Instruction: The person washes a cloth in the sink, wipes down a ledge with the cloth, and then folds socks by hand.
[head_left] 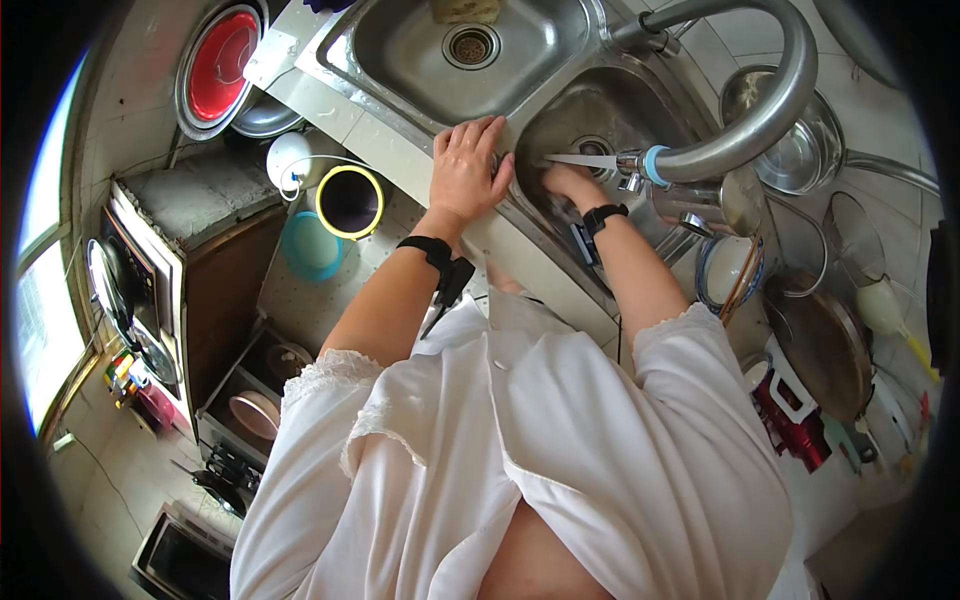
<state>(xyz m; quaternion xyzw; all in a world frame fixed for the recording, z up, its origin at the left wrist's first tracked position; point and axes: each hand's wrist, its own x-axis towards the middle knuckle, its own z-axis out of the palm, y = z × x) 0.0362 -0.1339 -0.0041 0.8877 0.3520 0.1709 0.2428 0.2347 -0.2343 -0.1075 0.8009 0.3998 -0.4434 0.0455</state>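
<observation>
With our left hand (468, 165) lying flattish and seemingly empty on the sink rim (387, 93) at twelve o'clock, the close stream (585, 160) from the tap (798, 75) may splash off our right hand (570, 184) (its grip we cannot tell) in the one-o'clock basin (640, 108).

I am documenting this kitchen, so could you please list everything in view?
Sink: 1, steel, top centre
Faucet: 1, steel, upper right
Stream: 1, whitish, at faucet
Basin: 1, red, upper left
Bucket: 1, yellow-rimmed, left
Tub: 1, blue, beside bucket
Saucepan: 1, steel, upper right
Pan: 1, brown, right
Window: 1, bright, left edge
Other items: uncounted, mixed, both sides
Shirt: 1, white, bottom centre
Wristbands: 2, black, centre
Left hand: 1, bare, on sink edge
Right hand: 1, bare, in sink
</observation>
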